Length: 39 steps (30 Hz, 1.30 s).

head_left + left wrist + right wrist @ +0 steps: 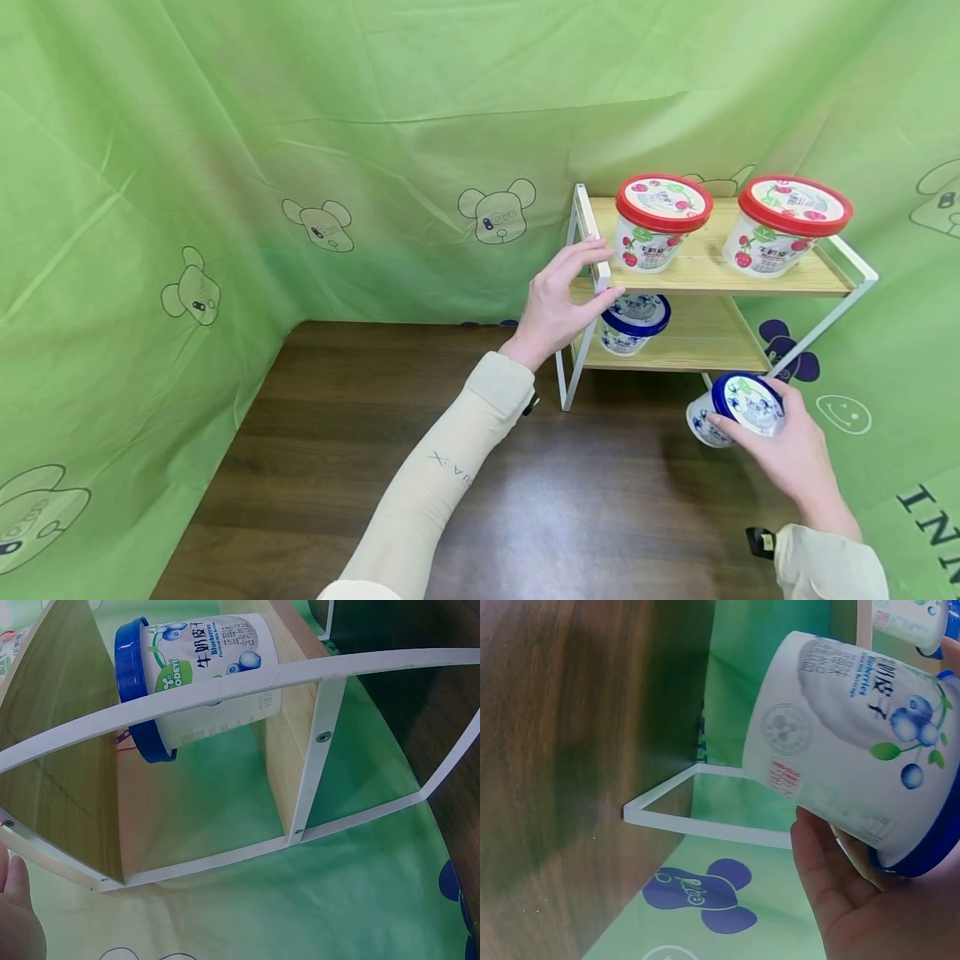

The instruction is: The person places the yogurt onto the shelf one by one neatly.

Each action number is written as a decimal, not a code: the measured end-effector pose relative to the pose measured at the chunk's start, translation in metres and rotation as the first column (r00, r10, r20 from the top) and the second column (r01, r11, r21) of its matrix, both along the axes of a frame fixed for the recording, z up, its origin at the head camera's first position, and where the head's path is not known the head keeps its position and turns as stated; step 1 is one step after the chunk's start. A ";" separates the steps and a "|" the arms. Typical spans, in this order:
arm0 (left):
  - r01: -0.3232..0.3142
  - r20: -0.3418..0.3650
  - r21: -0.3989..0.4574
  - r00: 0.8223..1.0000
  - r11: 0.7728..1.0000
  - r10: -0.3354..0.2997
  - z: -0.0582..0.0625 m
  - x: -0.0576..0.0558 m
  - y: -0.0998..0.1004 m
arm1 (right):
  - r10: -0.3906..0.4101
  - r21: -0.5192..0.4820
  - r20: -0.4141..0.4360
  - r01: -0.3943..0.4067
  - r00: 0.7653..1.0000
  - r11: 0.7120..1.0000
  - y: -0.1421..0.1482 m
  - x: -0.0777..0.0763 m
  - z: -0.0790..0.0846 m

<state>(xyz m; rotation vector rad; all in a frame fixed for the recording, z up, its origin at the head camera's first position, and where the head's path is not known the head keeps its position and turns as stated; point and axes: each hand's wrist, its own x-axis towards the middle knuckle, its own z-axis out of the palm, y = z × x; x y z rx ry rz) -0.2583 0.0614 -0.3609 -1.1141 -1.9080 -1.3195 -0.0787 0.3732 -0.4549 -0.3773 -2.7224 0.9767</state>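
Observation:
My right hand (pixel 795 450) grips a white tub with a blue lid and printed blueberries (pixel 738 408). It holds the tub tilted, in front of and below the shelf's right side. The right wrist view shows the tub (pixel 855 742) close up, with the fingers around its lid end. At the left end of a two-tier shelf (pixel 712 287), my left hand (pixel 555 308) holds the top corner of the white frame between fingers and thumb. Another blue-lidded tub (pixel 633 325) stands on the lower tier, at the left, partly hidden by the upper board.
Two red-lidded strawberry tubs (pixel 660 223) (pixel 786 225) stand on the upper tier. White metal legs (pixel 573 371) carry the shelf on a dark wooden table (pixel 360 417). Green printed cloth (pixel 397 150) hangs behind and at both sides.

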 end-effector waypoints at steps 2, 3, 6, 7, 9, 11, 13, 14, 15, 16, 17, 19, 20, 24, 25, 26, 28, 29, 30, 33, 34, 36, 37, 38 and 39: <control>-0.001 0.002 -0.002 1.000 1.000 0.001 0.000 0.000 0.000 | -0.011 -0.003 -0.008 0.011 1.000 1.000 -0.001 0.000 0.001; -0.001 0.003 -0.002 1.000 1.000 0.001 0.000 0.000 0.000 | -0.017 -0.004 -0.010 0.017 1.000 1.000 -0.001 0.000 0.002; -0.001 0.005 -0.003 1.000 1.000 0.002 0.000 0.000 0.000 | -0.037 -0.017 -0.013 0.037 0.999 0.999 -0.002 -0.001 0.003; -0.001 0.004 -0.003 1.000 1.000 0.001 0.000 0.000 0.000 | -0.046 -0.023 -0.012 0.046 0.999 0.999 -0.003 -0.001 0.004; -0.001 0.002 -0.002 1.000 1.000 0.001 0.000 0.000 0.000 | -0.062 -0.038 -0.011 0.062 0.998 0.997 -0.005 -0.001 0.004; -0.001 0.001 -0.002 1.000 1.000 0.001 0.000 0.000 0.000 | -0.076 -0.052 -0.014 0.075 0.997 0.996 -0.006 -0.001 0.005; -0.001 0.000 -0.002 1.000 1.000 0.001 0.000 0.000 0.000 | -0.082 -0.057 -0.023 0.081 0.996 0.995 -0.006 -0.001 0.006; 0.000 0.000 -0.002 1.000 1.000 0.000 0.000 0.000 0.000 | -0.083 -0.053 -0.032 0.082 0.996 0.995 -0.006 -0.001 0.006; 0.000 0.000 -0.002 1.000 1.000 0.000 0.000 0.001 0.000 | -0.083 -0.049 -0.041 0.081 0.996 0.996 -0.006 -0.001 0.006; 0.001 0.001 -0.002 1.000 1.000 -0.001 0.000 0.001 0.000 | -0.081 -0.045 -0.049 0.079 0.995 0.996 -0.006 -0.001 0.007; 0.001 0.001 -0.001 1.000 1.000 -0.001 0.000 0.001 0.000 | -0.078 -0.042 -0.057 0.075 0.995 0.996 -0.006 -0.001 0.008; 0.003 0.002 0.000 1.000 1.000 -0.003 0.000 0.001 0.000 | -0.072 -0.028 -0.078 0.070 0.994 0.997 -0.006 -0.001 0.009; 0.003 0.003 0.000 1.000 1.000 -0.003 0.000 0.001 0.000 | -0.070 -0.027 -0.086 0.068 0.994 0.997 -0.006 -0.001 0.010; 0.004 0.004 0.000 1.000 1.000 -0.004 -0.001 0.000 0.000 | -0.082 -0.025 -0.091 0.080 0.992 0.996 -0.007 -0.001 0.014; 0.004 0.003 0.000 1.000 1.000 -0.004 -0.001 0.000 0.000 | -0.090 -0.026 -0.085 0.088 0.992 0.996 -0.008 -0.001 0.014; 0.003 0.002 0.000 1.000 1.000 -0.003 -0.001 0.000 0.000 | -0.095 -0.031 -0.080 0.093 0.992 0.995 -0.008 -0.002 0.015; 0.002 0.002 0.000 1.000 1.000 -0.002 -0.001 0.000 0.000 | -0.107 -0.040 -0.072 0.104 0.992 0.994 -0.010 -0.003 0.017; 0.001 0.002 0.000 1.000 1.000 -0.001 -0.001 0.000 0.000 | -0.115 -0.049 -0.068 0.112 0.991 0.993 -0.011 -0.003 0.018; 0.000 0.002 0.001 1.000 1.000 0.000 -0.001 0.001 0.000 | -0.124 -0.062 -0.068 0.120 0.990 0.991 -0.012 -0.004 0.019; 0.003 0.004 0.000 1.000 1.000 -0.003 -0.001 0.001 0.000 | -0.165 -0.111 -0.075 0.156 0.984 0.982 -0.015 -0.005 0.022; 0.004 0.004 -0.001 1.000 1.000 -0.004 -0.001 0.001 0.000 | -0.179 -0.127 -0.078 0.168 0.981 0.978 -0.016 -0.005 0.023; 0.004 0.003 -0.001 1.000 1.000 -0.004 0.000 0.001 0.000 | -0.205 -0.150 -0.085 0.191 0.975 0.970 -0.017 -0.006 0.024; 0.005 0.002 -0.002 1.000 1.000 -0.005 0.000 0.001 0.000 | -0.215 -0.157 -0.088 0.199 0.973 0.967 -0.018 -0.006 0.025; 0.005 0.001 -0.002 1.000 1.000 -0.005 0.000 0.001 0.000 | -0.222 -0.160 -0.091 0.206 0.971 0.965 -0.018 -0.007 0.026; 0.004 -0.001 -0.002 1.000 1.000 -0.004 0.000 0.001 0.000 | -0.229 -0.161 -0.094 0.212 0.969 0.964 -0.019 -0.007 0.026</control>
